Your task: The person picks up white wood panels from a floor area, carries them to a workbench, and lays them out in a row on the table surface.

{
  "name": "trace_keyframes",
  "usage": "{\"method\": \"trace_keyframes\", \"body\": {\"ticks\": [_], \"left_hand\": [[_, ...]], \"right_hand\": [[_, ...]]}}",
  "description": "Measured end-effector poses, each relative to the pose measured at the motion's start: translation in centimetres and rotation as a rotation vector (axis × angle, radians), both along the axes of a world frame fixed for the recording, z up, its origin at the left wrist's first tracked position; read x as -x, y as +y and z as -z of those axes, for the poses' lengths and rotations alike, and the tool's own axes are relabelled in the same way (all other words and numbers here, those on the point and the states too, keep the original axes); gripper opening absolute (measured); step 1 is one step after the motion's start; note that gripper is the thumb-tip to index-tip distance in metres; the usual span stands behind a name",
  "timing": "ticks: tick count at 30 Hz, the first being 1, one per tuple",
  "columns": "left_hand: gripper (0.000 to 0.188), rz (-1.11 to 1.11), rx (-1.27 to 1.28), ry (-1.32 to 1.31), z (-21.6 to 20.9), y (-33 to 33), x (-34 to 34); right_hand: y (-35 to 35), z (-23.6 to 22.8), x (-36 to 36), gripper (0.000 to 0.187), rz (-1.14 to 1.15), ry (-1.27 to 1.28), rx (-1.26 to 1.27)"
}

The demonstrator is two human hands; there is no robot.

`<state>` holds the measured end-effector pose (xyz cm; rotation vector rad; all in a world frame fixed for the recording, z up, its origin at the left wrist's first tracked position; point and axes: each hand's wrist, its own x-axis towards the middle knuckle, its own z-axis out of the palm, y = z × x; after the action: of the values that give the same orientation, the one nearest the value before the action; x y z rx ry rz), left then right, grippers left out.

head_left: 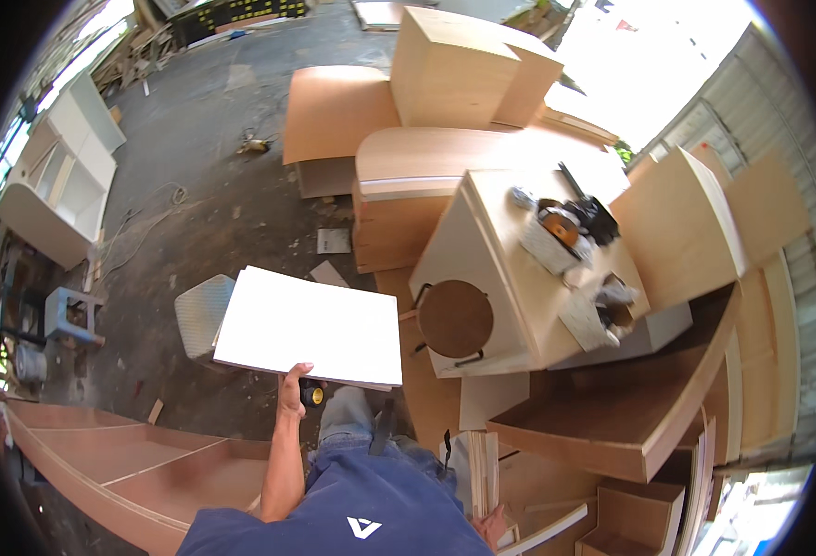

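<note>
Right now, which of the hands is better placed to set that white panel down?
Probably the left hand: it already grips the white panel at its near edge. The right hand is low at the frame's edge, by upright plywood strips.

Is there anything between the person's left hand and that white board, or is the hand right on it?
Nothing visible stands between them: the left hand grips the near edge of the white board directly, thumb on top. A small yellow and black thing shows just under the board beside the hand.
</note>
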<state>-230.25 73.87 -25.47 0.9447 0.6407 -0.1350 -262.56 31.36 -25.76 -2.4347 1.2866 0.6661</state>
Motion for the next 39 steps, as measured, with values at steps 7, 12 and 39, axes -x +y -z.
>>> {"method": "trace_keyframes", "body": {"ticks": [7,12,39], "left_hand": [[0.024,-0.303,-0.063,-0.009,-2.3,9.1,-4.5],[0.027,-0.419,-0.122,-0.080,-1.8,16.2,-10.5],[0.022,-0.840,-0.070,-0.302,-1.6,60.8,-51.5]], "right_hand": [[3.7,-1.4,-18.0,0.075,-0.440,-0.192,-0.003],[10.8,-3.6,-33.1,0.069,-0.616,-0.251,0.020],[64.8,-12.0,-105.4,0.068,-1.046,-0.460,-0.099]]}}
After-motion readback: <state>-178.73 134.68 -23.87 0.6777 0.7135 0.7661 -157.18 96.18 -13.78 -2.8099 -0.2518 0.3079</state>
